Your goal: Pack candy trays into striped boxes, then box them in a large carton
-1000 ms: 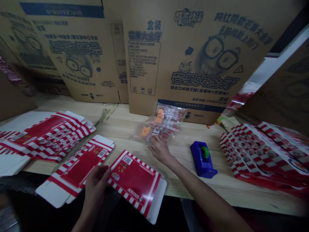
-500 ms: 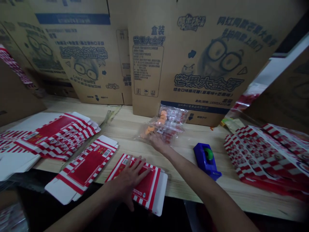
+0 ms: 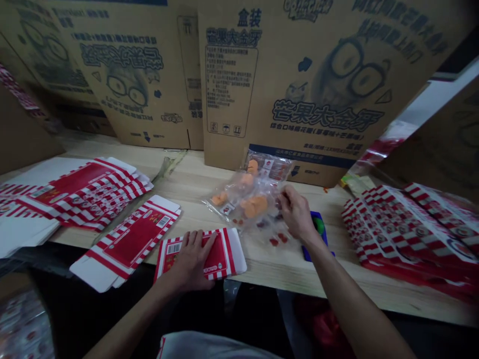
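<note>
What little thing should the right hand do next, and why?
Maybe ease the clear packet toward the red-and-white box, since the right hand seems to pinch the packet's edge and the left hand lies on the box.

The left hand masks part of a striped red carton, the right forearm screens part of a blue tape dispenser, orange pieces in clear packets appear blurred, and a cardboard box runs off the top.

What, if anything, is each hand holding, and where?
Right hand: a clear packet, pinched by its right edge. Left hand: lying over the red carton; any grip cannot be told.
</note>
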Tool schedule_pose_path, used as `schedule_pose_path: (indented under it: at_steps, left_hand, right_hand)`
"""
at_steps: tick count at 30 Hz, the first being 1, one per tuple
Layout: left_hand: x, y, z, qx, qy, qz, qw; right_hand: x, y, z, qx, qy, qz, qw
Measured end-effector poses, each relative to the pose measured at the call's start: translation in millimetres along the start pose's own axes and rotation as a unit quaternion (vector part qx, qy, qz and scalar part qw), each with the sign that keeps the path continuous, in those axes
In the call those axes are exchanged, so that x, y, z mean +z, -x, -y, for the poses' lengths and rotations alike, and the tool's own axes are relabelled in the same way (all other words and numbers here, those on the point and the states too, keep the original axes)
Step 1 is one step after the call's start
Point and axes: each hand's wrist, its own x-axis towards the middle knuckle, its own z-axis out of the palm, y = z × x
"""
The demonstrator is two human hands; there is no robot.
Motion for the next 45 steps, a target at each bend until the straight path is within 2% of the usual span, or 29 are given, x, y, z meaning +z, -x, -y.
schedule_pose_path:
  at_steps: [4,6,10,13,15,18,21,24,29,38,45]
  left_hand:
    - [-1.3,-1.3,-4.7,-0.012,-0.006,-0.030,0.999]
    - [-1.0,-1.3,-6.1,-0.020,-0.010,-0.045,0.999]
    - [-0.1,1.0,-7.5,-0.032,-0.013,-0.060,0.998]
    - [-0.3,3.1,-8.0,-0.029,-0.009,-0.070,0.997]
    - [0.0,3.6,-8.6,-0.030,-0.003,-0.072,0.997]
    - [2.8,2.5,-10.8,-0.026,-0.002,-0.069,0.997]
    - [6.8,0.5,-14.4,-0.017,-0.008,-0.067,0.998]
    - [8.6,-0.4,-17.6,-0.012,-0.018,-0.061,0.998]
    - [7.3,0.0,-19.9,-0.013,-0.024,-0.063,0.998]
    - [3.3,-2.8,-19.6,-0.002,-0.018,-0.035,0.999]
    - [6.0,-0.6,-20.8,0.002,-0.006,-0.044,0.999]
  right_hand:
    - [3.5,26.6,-15.0,0.043,-0.026,0.137,0.989]
    - [11.3,36.5,-23.2,0.053,-0.018,0.178,0.983]
    - [21.7,43.8,-37.6,0.059,0.008,0.186,0.981]
    - [20.5,41.9,-47.2,0.062,0.019,0.178,0.982]
    - [18.5,41.4,-50.2,0.053,0.011,0.197,0.979]
    - [18.4,44.3,-43.3,0.003,-0.026,0.261,0.965]
    - [23.7,48.9,-25.1,-0.052,-0.061,0.348,0.934]
    - [33.0,53.6,-8.6,-0.092,-0.038,0.402,0.910]
    - [49.7,67.1,-4.1,-0.124,0.051,0.392,0.910]
    - [67.2,91.3,-1.7,-0.125,0.122,0.349,0.921]
    - [63.7,97.4,7.8,-0.124,0.085,0.352,0.924]
